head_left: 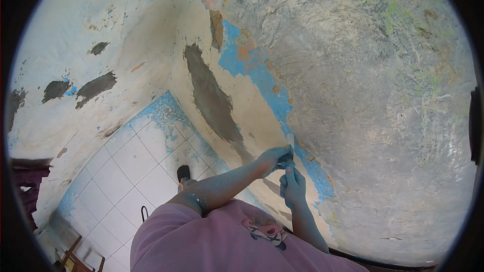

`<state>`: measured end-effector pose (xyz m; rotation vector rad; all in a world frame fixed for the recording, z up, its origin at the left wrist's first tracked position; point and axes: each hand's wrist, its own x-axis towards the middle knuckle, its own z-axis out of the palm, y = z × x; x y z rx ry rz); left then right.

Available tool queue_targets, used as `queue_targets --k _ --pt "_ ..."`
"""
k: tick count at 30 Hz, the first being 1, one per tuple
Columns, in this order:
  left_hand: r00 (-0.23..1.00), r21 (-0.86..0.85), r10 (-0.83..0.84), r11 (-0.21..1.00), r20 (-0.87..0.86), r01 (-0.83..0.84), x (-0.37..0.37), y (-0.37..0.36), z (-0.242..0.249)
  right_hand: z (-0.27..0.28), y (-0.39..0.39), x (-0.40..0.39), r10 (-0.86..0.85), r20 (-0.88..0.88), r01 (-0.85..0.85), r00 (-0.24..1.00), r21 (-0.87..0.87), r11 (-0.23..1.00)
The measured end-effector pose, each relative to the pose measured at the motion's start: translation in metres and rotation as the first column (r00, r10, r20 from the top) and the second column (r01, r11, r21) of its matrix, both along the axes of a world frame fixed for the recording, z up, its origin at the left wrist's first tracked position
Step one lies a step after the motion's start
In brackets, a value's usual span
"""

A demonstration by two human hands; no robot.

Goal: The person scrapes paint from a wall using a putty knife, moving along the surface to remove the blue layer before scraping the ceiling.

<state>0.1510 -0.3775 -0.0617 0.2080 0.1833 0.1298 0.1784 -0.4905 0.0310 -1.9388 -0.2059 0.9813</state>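
My right hand (292, 187) is closed in a fist, thumb up, round the lower end of what looks like a scraper. The scraper's narrow pale blade (290, 140) points up at the edge of the blue paint strip (272, 93). Just above the right fist, my left hand (276, 161) has its fingers closed round the scraper near the blade. Fingers hide the handle. Pale dust covers both forearms. To the right of the hands is bare grey wall (368, 100); to their left is cream-painted wall (252, 106).
A second wall (85, 35) with dark bare patches meets this one at a corner. White floor tiles (136, 161) with blue dust lie below, where a dark shoe (184, 172) shows. Wooden furniture (75, 259) stands at lower left, below a purple cloth (29, 186).
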Motion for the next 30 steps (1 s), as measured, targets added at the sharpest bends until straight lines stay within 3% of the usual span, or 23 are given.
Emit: queue_targets --k 4,6,11,16,20,22,30 --pt "1.0 0.035 -0.027 0.999 -0.01 0.027 0.0 0.003 0.002 0.006 0.004 -0.003 -0.032 -0.03 0.032 0.999 0.004 0.999" --pt "0.996 0.0 0.037 0.999 0.078 -0.037 0.003 0.009 -0.005 0.006 0.013 -0.003 -0.025 -0.027 0.026 0.999 0.006 1.0" --pt "0.994 -0.032 0.096 0.995 0.046 -0.095 0.001 0.018 -0.005 0.003 0.024 0.002 0.019 -0.041 -0.018 0.999 0.017 1.0" --pt "0.999 0.04 0.025 0.999 -0.045 -0.023 -0.004 0.009 0.007 0.007 0.01 0.001 0.003 -0.034 -0.002 0.999 0.024 1.0" --pt "0.998 0.058 0.058 0.997 -0.033 -0.056 0.003 0.02 -0.004 0.009 0.025 0.001 0.009 -0.038 -0.008 0.999 0.022 1.0" --pt "0.989 0.043 0.125 0.991 0.078 -0.129 0.002 0.031 -0.01 0.004 0.035 0.001 0.058 -0.061 -0.054 0.996 0.073 0.996" --pt "0.994 0.047 0.111 0.993 0.015 -0.112 -0.003 0.023 0.001 0.007 0.03 -0.002 0.031 -0.063 -0.028 0.998 0.038 0.999"
